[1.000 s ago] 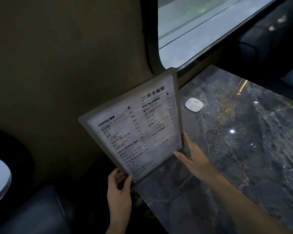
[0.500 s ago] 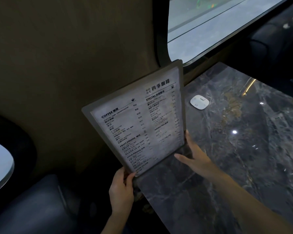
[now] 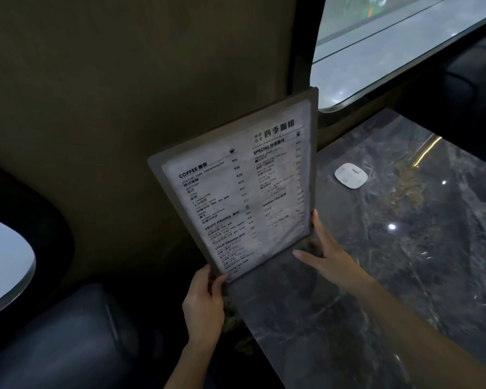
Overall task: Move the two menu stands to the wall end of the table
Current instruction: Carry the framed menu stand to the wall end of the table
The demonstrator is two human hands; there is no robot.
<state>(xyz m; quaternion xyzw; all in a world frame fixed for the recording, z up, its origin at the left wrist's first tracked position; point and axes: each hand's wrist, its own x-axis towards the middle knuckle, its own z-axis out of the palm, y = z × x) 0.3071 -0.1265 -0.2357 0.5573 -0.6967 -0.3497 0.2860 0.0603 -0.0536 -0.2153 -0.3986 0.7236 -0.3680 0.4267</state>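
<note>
fingers (image 3: 202, 279) of left hand (image 3: 204, 307) round menu stand (image 3: 244, 186) corner, right hand (image 3: 328, 256) flat at its edge; white disc (image 3: 350, 175) on table (image 3: 404, 276) beyond

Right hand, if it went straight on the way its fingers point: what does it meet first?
The menu stand: the right hand points up-left, its fingers touching or nearly touching the stand's lower right edge. Behind the stand lies the wall, but depth is unclear.

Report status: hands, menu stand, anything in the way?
Left hand pinches lower corner of menu stand; right hand touches its other edge, fingers straight. Stand tilted, by the wall. Small white device on table, apart from it.
</note>
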